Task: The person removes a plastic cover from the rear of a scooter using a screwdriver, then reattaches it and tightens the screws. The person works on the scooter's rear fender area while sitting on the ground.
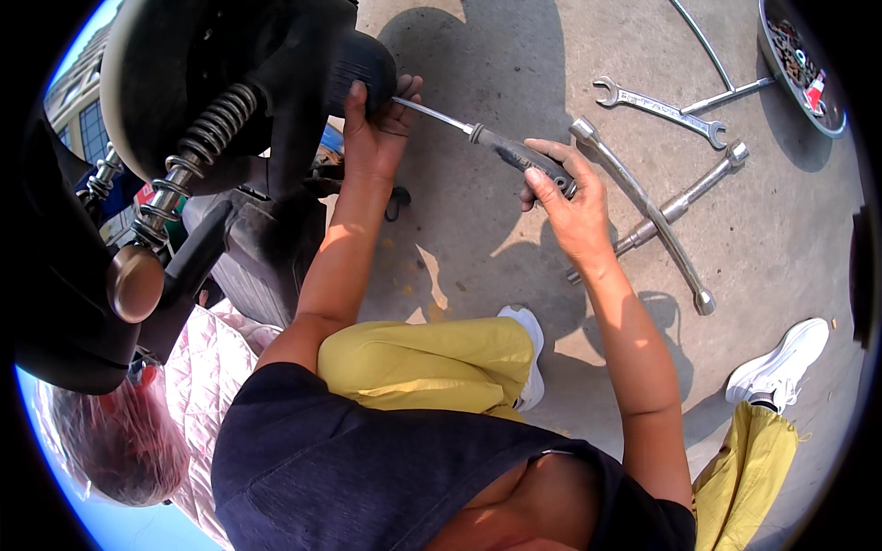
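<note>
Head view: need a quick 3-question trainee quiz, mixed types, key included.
1. True or false: the open-end wrench lies in the bowl.
2. Pick one. The right hand holds:
A. a cross wrench
B. a screwdriver
C. a T-handle
3. Short answer: which end of the tool in the right hand is nearer the left hand, shaft or handle?

Key:
1. False; it lies on the ground.
2. B.
3. Shaft.
</note>
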Tool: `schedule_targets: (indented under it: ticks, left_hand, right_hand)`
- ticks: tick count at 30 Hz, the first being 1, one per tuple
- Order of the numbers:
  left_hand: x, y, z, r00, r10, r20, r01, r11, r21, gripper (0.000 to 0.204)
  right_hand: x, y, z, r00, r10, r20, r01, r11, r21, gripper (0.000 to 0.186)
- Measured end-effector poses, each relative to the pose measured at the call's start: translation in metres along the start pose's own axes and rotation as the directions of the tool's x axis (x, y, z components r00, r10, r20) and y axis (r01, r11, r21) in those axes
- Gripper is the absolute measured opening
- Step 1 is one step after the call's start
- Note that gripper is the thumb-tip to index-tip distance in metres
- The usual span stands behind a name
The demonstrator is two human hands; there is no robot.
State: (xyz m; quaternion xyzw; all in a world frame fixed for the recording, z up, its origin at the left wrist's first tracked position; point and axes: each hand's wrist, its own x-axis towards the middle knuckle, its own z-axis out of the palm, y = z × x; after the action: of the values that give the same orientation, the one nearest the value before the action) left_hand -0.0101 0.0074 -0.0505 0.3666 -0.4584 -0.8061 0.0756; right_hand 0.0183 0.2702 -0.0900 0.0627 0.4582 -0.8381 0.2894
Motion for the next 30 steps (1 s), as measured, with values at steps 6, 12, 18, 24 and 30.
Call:
schedule_targets:
  ticks: [6, 12, 18, 24, 30]
  left_hand:
    - [0.007, 0.003, -0.002, 1.0, 0.0, -0.004, 0.0, 0.999, -0.038, 0.061]
    - [0.009, 0.006, -0.001, 0.999, -0.038, -0.026, 0.037, 0.998, -0.051, 0.06]
    - [0.01, 0.007, 0.0, 0.996, -0.049, -0.073, 0.043, 0.996, -0.077, 0.058]
    - [0.01, 0.007, 0.002, 0.996, -0.03, -0.089, 0.023, 0.996, -0.081, 0.057]
    - [0.009, 0.009, 0.001, 0.997, -0.064, -0.044, 0.062, 0.997, -0.046, 0.057]
  right_hand:
    - [-0.003, 0.0, 0.003, 0.999, 0.032, 0.008, -0.032, 0.999, -0.029, 0.028]
    - [-0.006, 0.0, 0.007, 1.0, -0.002, 0.008, 0.002, 0.999, -0.036, 0.031]
    - [-0.002, -0.002, 0.012, 1.0, 0.019, -0.006, -0.019, 0.998, -0.062, 0.032]
    - [-0.005, 0.006, 0.012, 0.944, -0.311, 0.11, 0.328, 0.856, -0.4, 0.034]
    - [-0.007, 0.012, 0.014, 0.893, -0.427, 0.142, 0.439, 0.754, -0.489, 0.036]
